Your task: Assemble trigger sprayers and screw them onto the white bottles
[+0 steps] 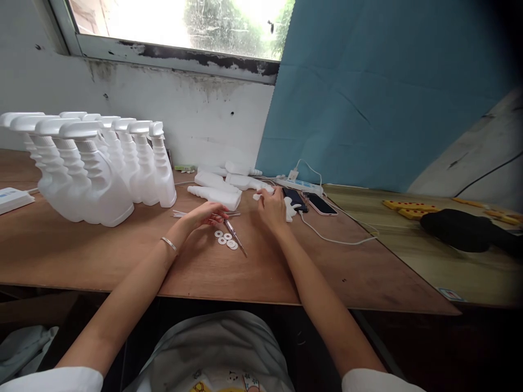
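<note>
My left hand [207,213] is over the table with its fingers curled at the upper end of a slim, pointed metal tool [235,236], like a thin screwdriver. The tool's tip points toward the table's front edge. Just below that hand lie several flat white rings [222,240], and thin white sticks [178,214] show behind its wrist. My right hand [271,208] reaches down among small white plastic pieces [291,209], its fingers bent together. What its fingertips grip is hidden. Several white spray bottles [216,196] lie on their sides just beyond both hands.
White spray bottles [93,179] with trigger heads stand grouped at left. At right are a phone [322,204], a dark device [295,199], a white power strip [300,185] and a loose cable [343,243]. Yellow parts [411,208] and a black object [455,230] rest on the adjoining table.
</note>
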`<state>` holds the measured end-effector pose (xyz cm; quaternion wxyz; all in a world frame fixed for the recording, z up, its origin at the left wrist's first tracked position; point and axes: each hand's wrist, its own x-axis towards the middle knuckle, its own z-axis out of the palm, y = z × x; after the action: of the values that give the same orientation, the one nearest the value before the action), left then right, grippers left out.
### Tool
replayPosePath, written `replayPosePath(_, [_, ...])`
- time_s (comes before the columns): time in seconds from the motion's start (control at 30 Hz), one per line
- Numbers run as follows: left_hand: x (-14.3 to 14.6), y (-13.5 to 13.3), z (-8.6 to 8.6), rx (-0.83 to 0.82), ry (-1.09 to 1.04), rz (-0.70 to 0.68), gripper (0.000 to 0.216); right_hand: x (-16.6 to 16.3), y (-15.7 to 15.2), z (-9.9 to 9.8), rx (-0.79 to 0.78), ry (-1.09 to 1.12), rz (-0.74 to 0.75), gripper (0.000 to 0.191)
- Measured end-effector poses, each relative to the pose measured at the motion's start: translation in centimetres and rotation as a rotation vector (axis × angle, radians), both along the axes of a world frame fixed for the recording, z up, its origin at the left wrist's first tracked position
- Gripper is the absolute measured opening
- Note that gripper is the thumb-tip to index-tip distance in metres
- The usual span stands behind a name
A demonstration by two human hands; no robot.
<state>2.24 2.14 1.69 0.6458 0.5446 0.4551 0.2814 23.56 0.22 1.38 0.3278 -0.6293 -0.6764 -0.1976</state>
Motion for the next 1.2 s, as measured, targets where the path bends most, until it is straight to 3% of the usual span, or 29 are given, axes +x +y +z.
replayPosePath(0.2, [-0.1,-0.2,0.2,0.010,-0.002,0.002,0.026,-1.2,-0.3,-0.7,-0.231,-0.133,-0.010,0.031])
replayPosePath(0.53, [0.0,-0.2,0.3,0.045,0.008,0.033,0.020,-1.3,-0.7,-0.6,-0.250,-0.133,-0.130,0.034])
replayPosePath(0.73, [0.4,-0.8,0.4,0.239,0.215,0.041,0.018,-1.4,-0.8,-0.6,-0.170,-0.100,-0.116,0.033])
replayPosePath(0.87, [0.5,-1.5,1.3,0.759,0.561,0.244,0.011,-1.9,-0.9,-0.7,-0.077,-0.073,-0.023,0.029])
replayPosePath(0.93, [-0.2,-1.5,2.2,0.924,0.653,0.386,0.011,-2.4,-1.1,-0.8,-0.051,-0.072,0.052,0.027])
replayPosePath(1.07, [-3.7,-0.2,3.6,1.029,0.713,0.764,0.021,-4.0,-1.8,-0.9,-0.048,-0.092,0.189,0.023])
replayPosePath(1.13, [-5.9,0.7,3.3,1.012,0.785,0.991,0.035,-4.9,-2.3,-1.0,-0.049,-0.119,0.238,0.021])
replayPosePath(1.2, [-7.8,1.5,2.1,0.952,0.853,1.124,0.047,-5.6,-2.6,-1.2,-0.055,-0.154,0.286,0.020])
